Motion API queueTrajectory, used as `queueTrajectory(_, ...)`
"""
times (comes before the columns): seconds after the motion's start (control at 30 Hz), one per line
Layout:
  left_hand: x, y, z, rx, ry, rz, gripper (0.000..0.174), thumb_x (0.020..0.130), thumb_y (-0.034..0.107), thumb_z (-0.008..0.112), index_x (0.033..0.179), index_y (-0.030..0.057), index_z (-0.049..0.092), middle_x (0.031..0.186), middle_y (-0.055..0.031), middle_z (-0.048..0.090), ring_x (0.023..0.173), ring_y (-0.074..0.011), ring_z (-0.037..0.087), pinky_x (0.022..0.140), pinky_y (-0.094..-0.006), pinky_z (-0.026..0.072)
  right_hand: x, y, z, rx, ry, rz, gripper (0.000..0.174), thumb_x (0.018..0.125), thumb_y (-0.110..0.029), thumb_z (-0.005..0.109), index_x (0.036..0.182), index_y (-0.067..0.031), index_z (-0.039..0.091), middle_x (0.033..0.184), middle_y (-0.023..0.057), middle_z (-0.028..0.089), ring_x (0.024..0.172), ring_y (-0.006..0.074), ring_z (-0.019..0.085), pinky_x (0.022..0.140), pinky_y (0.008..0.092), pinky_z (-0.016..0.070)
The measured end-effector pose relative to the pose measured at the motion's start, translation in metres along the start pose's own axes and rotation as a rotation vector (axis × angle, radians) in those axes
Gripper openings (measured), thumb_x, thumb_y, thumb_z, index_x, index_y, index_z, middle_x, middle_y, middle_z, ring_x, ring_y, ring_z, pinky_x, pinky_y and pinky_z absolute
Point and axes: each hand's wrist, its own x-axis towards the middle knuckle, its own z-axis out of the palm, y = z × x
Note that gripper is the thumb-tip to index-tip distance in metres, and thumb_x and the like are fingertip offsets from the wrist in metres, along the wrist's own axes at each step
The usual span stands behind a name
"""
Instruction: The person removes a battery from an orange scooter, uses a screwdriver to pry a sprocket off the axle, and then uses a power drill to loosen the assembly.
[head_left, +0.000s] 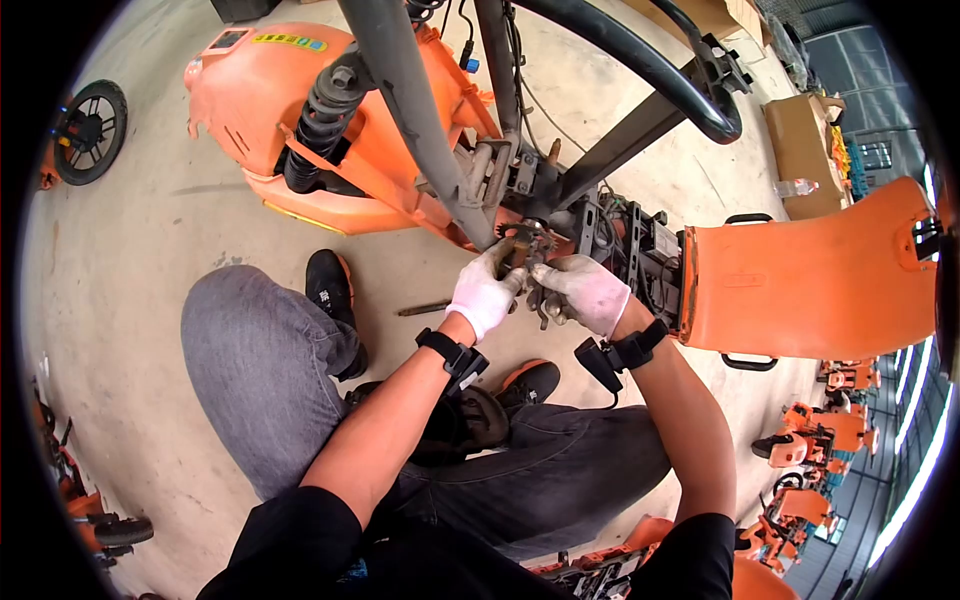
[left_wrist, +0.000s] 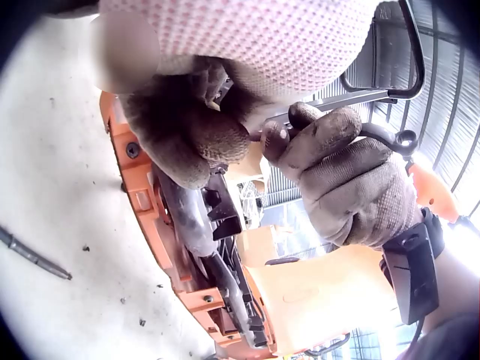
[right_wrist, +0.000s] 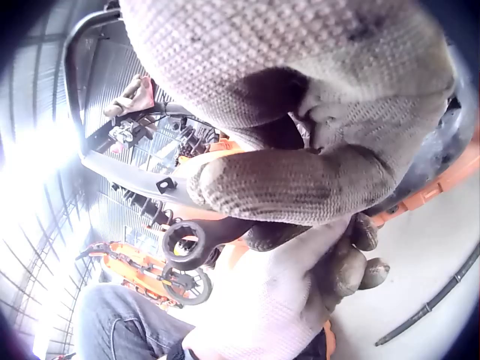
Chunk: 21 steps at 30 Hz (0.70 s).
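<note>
In my gloved right hand point(head_left: 585, 290), curled fingers grip a dark ring spanner point(right_wrist: 187, 244); its ring end sticks out past the fingers. My gloved left hand point(head_left: 487, 290) is close beside it, fingers bent at the toothed sprocket point(head_left: 525, 238) under the scooter frame point(head_left: 415, 120). Close up in the left wrist view, the left fingers point(left_wrist: 199, 146) are bent inward near the right fingertips; I cannot tell what they hold. The palm side of this hand is largely hidden. Both gloves have dark, dirty fingertips.
An orange body shell point(head_left: 290, 110) with a shock absorber point(head_left: 325, 125) lies left of the frame, and an orange panel point(head_left: 800, 275) is on the right. A thin metal rod point(head_left: 425, 308) rests on the concrete floor near a shoe point(head_left: 330, 290). Cardboard boxes point(head_left: 800, 150) stand behind.
</note>
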Motion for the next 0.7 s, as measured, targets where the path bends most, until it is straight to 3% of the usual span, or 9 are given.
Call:
queueTrajectory(0.23,-0.004,0.012,0.001,0.013,0.02,0.018,0.042,0.091,0.008,0.06,0.131,-0.0025,0.053,0.087,-0.008,0.067,0.06,-0.0095,0.056,0.055,-0.0273,0.0469,0.009,0.01,0.003,-0.221,0.041,-0.027,0.03,0.098,-0.025,0.057,0.101,0.0042,0.063,0.076,0.0046,0.065,0.056,0.0092,0.056,0.052,0.0256,0.0461)
queueTrajectory(0.3,-0.004,0.011,0.0,0.013,0.012,-0.02,0.041,0.091,0.007,0.059,0.131,-0.0023,0.053,0.088,-0.0072,0.067,0.061,-0.0084,0.055,0.054,-0.0269,0.0462,0.022,0.024,-0.005,-0.51,0.059,-0.017,0.029,0.094,-0.025,0.06,0.103,0.0027,0.062,0.075,0.0087,0.067,0.061,0.0153,0.063,0.059,0.0306,0.0515)
queueTrajectory(0.33,-0.003,0.009,0.0,-0.046,-0.037,-0.03,0.041,0.091,0.006,0.059,0.131,-0.0021,0.052,0.088,-0.0067,0.066,0.061,-0.0084,0.055,0.053,-0.0266,0.0456,0.017,0.017,-0.004,-0.667,0.121,-0.016,0.03,0.09,-0.024,0.062,0.102,0.0035,0.063,0.076,0.0157,0.068,0.069,0.0272,0.067,0.065,0.0388,0.0533)
queueTrajectory(0.37,-0.002,0.009,-0.001,-0.105,-0.087,-0.039,0.042,0.092,0.006,0.059,0.132,-0.0019,0.052,0.088,-0.0061,0.066,0.061,-0.0083,0.055,0.052,-0.0263,0.0451,0.025,0.026,-0.008,-0.663,0.125,-0.016,0.03,0.09,-0.024,0.062,0.102,0.0035,0.063,0.076,0.0157,0.068,0.069,0.0272,0.067,0.065,0.0388,0.0533)
queueTrajectory(0.47,-0.003,0.012,0.0,-0.096,-0.069,-0.09,0.043,0.092,0.004,0.059,0.133,-0.0025,0.051,0.088,-0.0064,0.065,0.06,-0.0083,0.054,0.051,-0.0257,0.0452,0.043,0.051,-0.017,-1.077,0.416,-0.275,0.027,0.087,-0.021,0.061,0.1,0.0012,0.066,0.091,0.0236,0.067,0.093,0.0406,0.063,0.08,0.0478,0.0508)
queueTrajectory(0.57,-0.003,0.011,0.0,-0.102,-0.046,-0.091,0.046,0.092,0.005,0.059,0.135,-0.0037,0.048,0.09,-0.0073,0.065,0.061,-0.0081,0.054,0.052,-0.0255,0.0463,0.044,0.05,-0.02,-0.757,0.286,-0.134,0.028,0.086,-0.021,0.061,0.102,0.0017,0.065,0.091,0.0235,0.067,0.092,0.0413,0.063,0.082,0.0464,0.051)
queueTrajectory(0.6,-0.001,0.01,0.0,-0.123,-0.06,-0.047,0.048,0.094,0.006,0.058,0.138,-0.0058,0.043,0.073,-0.0015,0.058,0.053,-0.0084,0.052,0.049,-0.025,0.044,0.031,0.034,-0.017,-0.855,0.29,-0.143,0.027,0.087,-0.019,0.061,0.102,0.003,0.064,0.085,0.0206,0.069,0.08,0.0358,0.068,0.074,0.0418,0.0545)
queueTrajectory(0.63,0.001,0.007,0.0,-0.122,-0.061,-0.043,0.048,0.094,0.006,0.058,0.138,-0.0058,0.043,0.073,-0.0015,0.058,0.053,-0.0084,0.052,0.049,-0.025,0.044,0.03,0.037,-0.018,-0.855,0.293,-0.147,0.027,0.087,-0.019,0.061,0.102,0.003,0.064,0.085,0.0206,0.069,0.08,0.0358,0.068,0.074,0.0418,0.0545)
queueTrajectory(0.7,0.0,0.003,0.001,-0.107,-0.044,-0.04,0.049,0.094,0.006,0.059,0.139,-0.0055,0.042,0.073,-0.002,0.059,0.052,-0.0091,0.052,0.048,-0.0252,0.0439,0.023,0.043,-0.023,-0.418,0.244,-0.04,0.022,0.09,-0.016,0.06,0.1,0.0032,0.064,0.08,0.0146,0.069,0.067,0.0239,0.069,0.063,0.0346,0.0557)
